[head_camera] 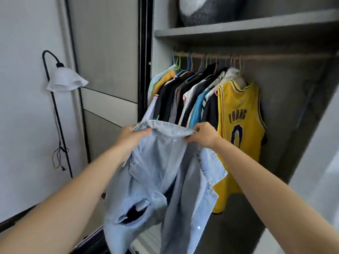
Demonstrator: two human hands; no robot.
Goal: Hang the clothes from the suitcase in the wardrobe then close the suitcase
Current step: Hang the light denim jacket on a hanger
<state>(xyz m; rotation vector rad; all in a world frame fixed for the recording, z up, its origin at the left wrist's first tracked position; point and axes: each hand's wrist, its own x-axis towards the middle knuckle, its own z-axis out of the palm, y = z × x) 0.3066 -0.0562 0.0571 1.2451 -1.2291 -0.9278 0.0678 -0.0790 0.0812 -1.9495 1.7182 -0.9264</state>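
Note:
A light blue denim shirt (161,180) hangs in front of me, held up by its collar. My left hand (130,137) grips the collar's left end and my right hand (203,135) pinches its right end. Behind the shirt stands the open wardrobe, whose rail (275,56) carries several garments on coloured hangers (183,85). A yellow basketball jersey (238,129) hangs last on the right, just beyond my right hand. No hanger shows in the shirt. The suitcase is out of view.
The rail's right part is bare, with room beside the jersey. A shelf (238,28) above holds a grey and white bundle (201,10). A black floor lamp (60,107) with a white shade stands at the left wall. The wardrobe's sliding door frame (145,52) rises at centre.

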